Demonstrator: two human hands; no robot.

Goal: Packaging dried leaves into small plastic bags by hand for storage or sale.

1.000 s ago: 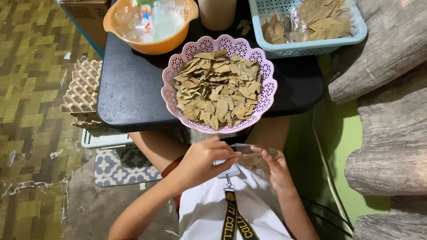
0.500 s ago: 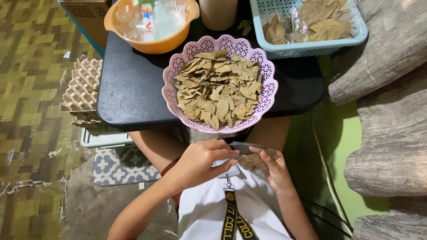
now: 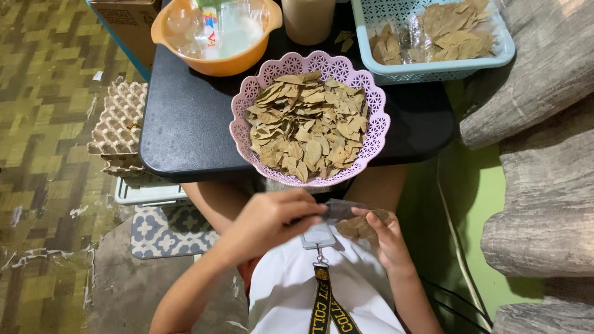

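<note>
Both my hands are in my lap below the table edge, holding a small clear plastic bag (image 3: pixel 356 224) with dried bay leaves in it. My left hand (image 3: pixel 272 218) pinches the top of the bag from the left. My right hand (image 3: pixel 387 238) cups the bag from the right and below. Just beyond them a pink lacy plastic bowl (image 3: pixel 244 105) stands on the dark table (image 3: pixel 185 124), heaped with dried leaves (image 3: pixel 309 127).
At the back left sits an orange bowl (image 3: pixel 219 62) of clear plastic bags, beside it a beige jar (image 3: pixel 308 21). A light blue basket (image 3: pixel 433 68) holds filled bags of leaves. Egg trays (image 3: pixel 120 127) are stacked left of the table. Grey cushions (image 3: pixel 538 154) lie to the right.
My hands have stayed together on the bag, with the fingers shifting slightly along its top. The bowls and basket have not moved.
</note>
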